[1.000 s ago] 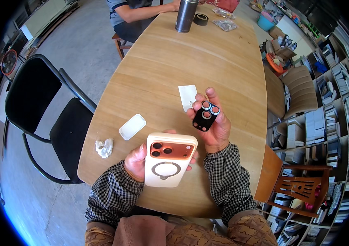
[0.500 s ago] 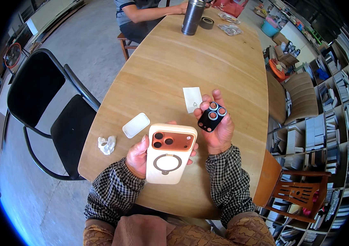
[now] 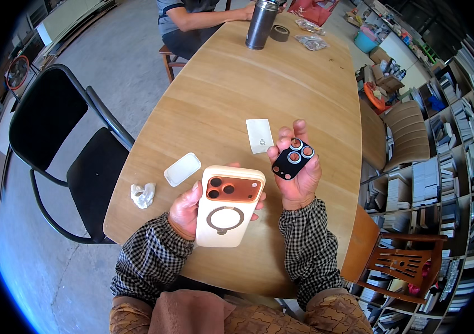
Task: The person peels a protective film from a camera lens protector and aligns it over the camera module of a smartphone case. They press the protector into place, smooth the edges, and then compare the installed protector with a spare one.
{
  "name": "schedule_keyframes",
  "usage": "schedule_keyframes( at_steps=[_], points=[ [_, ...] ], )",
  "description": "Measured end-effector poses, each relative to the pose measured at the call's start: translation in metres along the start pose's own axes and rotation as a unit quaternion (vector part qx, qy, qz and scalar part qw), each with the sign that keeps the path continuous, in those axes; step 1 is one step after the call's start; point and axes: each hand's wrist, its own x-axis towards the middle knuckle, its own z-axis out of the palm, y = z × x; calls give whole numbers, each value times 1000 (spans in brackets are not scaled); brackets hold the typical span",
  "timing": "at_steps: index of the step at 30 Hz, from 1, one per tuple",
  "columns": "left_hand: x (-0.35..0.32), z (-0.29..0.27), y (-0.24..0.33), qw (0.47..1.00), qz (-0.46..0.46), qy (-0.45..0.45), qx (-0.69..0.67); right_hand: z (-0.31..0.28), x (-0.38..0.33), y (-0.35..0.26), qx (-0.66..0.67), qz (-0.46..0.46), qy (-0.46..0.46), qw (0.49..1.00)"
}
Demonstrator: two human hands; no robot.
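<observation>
My left hand (image 3: pixel 185 209) is closed round a phone (image 3: pixel 231 189) in a pale cream case, its back turned up. The back has an orange camera area with three lenses, and a metallic ring (image 3: pixel 226 220) sits below it. In my right hand (image 3: pixel 302 181) is a black camera lens protector (image 3: pixel 290 168) with three ringed round openings, held by its edges between thumb and fingers. It is apart from the phone, to its upper right. Just left of that hand lies a white paper slip (image 3: pixel 259 136). A white shallow plastic tray (image 3: pixel 182 169) and a crumpled white tissue (image 3: pixel 143 195) are left of the phone.
On the wooden table (image 3: pixel 220 94), a dark metal flask (image 3: pixel 261 25), a tape roll (image 3: pixel 280 33) and clear packets (image 3: pixel 311 42) stand far off. Another person (image 3: pixel 192 19) sits at the far left. A black chair (image 3: pixel 97 161) and a wooden chair (image 3: pixel 401 261) flank the table.
The lens protector and my right hand have shifted slightly right. The phone in my left hand is tilted a little more. Both hands keep their hold.
</observation>
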Motion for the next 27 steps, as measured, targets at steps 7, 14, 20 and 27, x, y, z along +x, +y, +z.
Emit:
schedule_keyframes(
  at_steps=[7,14,20,27],
  points=[
    [-1,-5,-3,999,-5,-35,-31,0,0,-2,2,0,-3,1000],
    [-7,-4,-6,995,-5,-75,-66,3,-2,1,-41,9,-5,999],
    [-3,-9,-7,991,9,-110,-79,13,0,2,-91,28,8,995],
    [-2,-5,-5,994,-2,-89,-62,14,0,0,-117,27,14,993]
  ],
)
